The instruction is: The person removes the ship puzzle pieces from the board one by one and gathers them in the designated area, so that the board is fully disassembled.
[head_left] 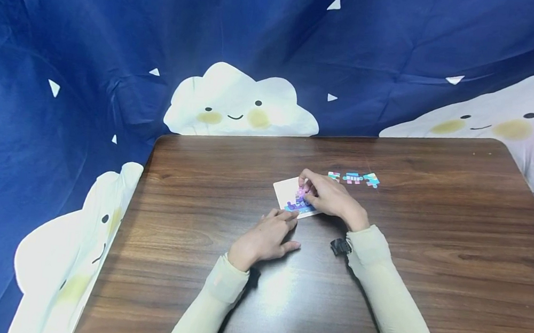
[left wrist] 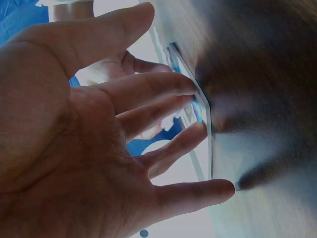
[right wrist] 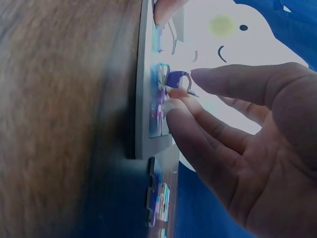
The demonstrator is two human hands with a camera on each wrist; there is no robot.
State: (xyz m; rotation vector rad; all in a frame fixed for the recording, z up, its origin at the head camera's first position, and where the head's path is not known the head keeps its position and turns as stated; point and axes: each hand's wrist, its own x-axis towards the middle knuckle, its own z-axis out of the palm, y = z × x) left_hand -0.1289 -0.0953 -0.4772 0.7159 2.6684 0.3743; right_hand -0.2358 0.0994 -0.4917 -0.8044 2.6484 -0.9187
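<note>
A white-framed jigsaw board [head_left: 283, 189] lies on the table, partly filled with purple and blue pieces. My right hand [head_left: 334, 196] is over its right side and pinches a purple puzzle piece [right wrist: 177, 79] between thumb and fingers. In the right wrist view that piece stands tilted at the board's surface. My left hand [head_left: 266, 237] has its fingers stretched out, the fingertips touching the board's near edge. Its thumb points away to the right. The right hand covers part of the picture in the head view.
Several loose puzzle pieces [head_left: 353, 178] lie in a row behind and right of the board, one partly behind the right hand. The brown wooden table [head_left: 433, 247] ends at a blue curtain [head_left: 280, 33] with white clouds. A black strap mount [head_left: 339, 247] sits at the right wrist.
</note>
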